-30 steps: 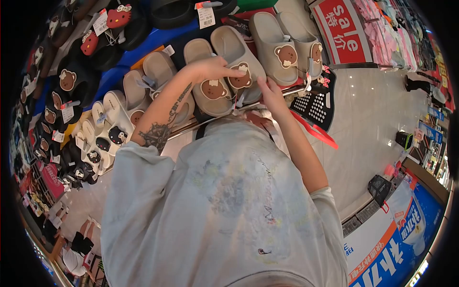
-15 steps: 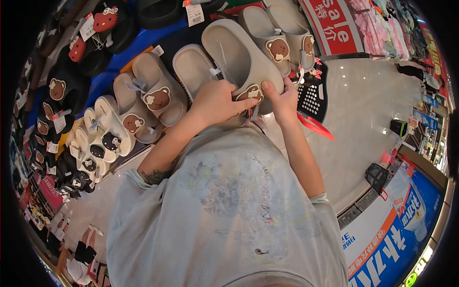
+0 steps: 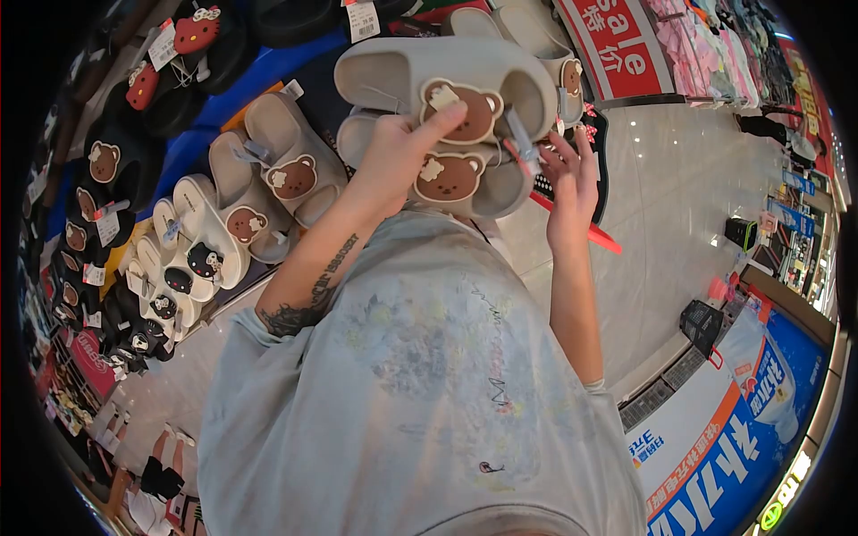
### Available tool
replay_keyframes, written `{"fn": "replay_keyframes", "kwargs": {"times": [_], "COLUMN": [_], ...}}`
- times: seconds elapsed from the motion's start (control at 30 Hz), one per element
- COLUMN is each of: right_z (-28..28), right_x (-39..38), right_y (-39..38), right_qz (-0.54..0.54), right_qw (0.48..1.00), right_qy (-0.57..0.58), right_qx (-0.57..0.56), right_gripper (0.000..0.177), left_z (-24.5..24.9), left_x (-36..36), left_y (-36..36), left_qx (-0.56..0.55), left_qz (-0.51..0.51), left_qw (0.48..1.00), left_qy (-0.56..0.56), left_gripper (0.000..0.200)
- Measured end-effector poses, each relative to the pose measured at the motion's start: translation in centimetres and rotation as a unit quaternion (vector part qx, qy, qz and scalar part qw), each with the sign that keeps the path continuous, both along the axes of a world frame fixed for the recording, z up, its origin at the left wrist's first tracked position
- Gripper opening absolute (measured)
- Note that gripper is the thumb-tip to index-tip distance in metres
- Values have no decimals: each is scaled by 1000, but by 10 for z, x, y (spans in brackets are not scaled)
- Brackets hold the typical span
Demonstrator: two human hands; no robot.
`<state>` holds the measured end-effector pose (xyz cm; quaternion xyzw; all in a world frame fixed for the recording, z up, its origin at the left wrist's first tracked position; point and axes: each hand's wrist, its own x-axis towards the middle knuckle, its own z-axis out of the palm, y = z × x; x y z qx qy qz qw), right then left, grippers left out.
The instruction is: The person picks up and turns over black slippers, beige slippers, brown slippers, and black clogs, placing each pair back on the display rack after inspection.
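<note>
A pair of beige-grey slide slippers (image 3: 451,59) is raised in front of me, my left hand (image 3: 393,165) gripping it from the left side. The thumb presses on the brown bear patch (image 3: 474,121) of the upper slide. A second bear patch (image 3: 447,178) shows on the lower one. My left fingers are hidden behind the pair. A small tag (image 3: 518,154) hangs at the slippers' right end. Beside it is my right hand (image 3: 572,188), its fingers apart and bent, fingertips close to the tag.
More beige bear slides (image 3: 295,179) and white slides (image 3: 214,232) line the display at left, with black slippers (image 3: 116,170) beyond. A red sale sign (image 3: 617,49) stands at upper right. Tiled floor (image 3: 652,223) lies to the right, and a blue-and-white promotional panel (image 3: 733,438) at lower right.
The slippers have turned from lengthwise to crosswise, so both bear patches now face me. My right hand has let go of the pair and moved to the right.
</note>
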<state>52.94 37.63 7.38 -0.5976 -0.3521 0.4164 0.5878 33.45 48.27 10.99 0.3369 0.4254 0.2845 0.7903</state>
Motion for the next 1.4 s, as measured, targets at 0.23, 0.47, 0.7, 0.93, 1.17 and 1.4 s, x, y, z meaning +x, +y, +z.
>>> {"fn": "replay_keyframes", "kwargs": {"times": [0.23,0.47,0.7,0.93,1.17,1.4], "right_z": [-2,1,-11,9,7,-13], "right_x": [-54,-53,-47,-37,-40,-37], "right_y": [-13,-16,-30,-31,-17,-17], "right_qz": [-22,-51,-2,31,-49,-79], "right_qw": [1000,997,1000,994,986,991], "right_qy": [14,41,10,-93,-137,-88], "right_qx": [4,-28,2,56,-77,-55], "right_gripper": [84,77,79,76,47,42], "left_z": [-15,-23,-29,-21,-27,-25], "left_x": [9,18,8,6,2,10], "left_y": [-9,-32,-30,-34,-47,-51], "left_qx": [-184,-206,-217,-240,-209,-159], "left_qz": [107,168,162,151,159,166], "left_qw": [939,935,938,922,943,959], "left_qy": [-271,-234,-216,-263,-206,-168], "left_gripper": [43,44,48,51,47,44]}}
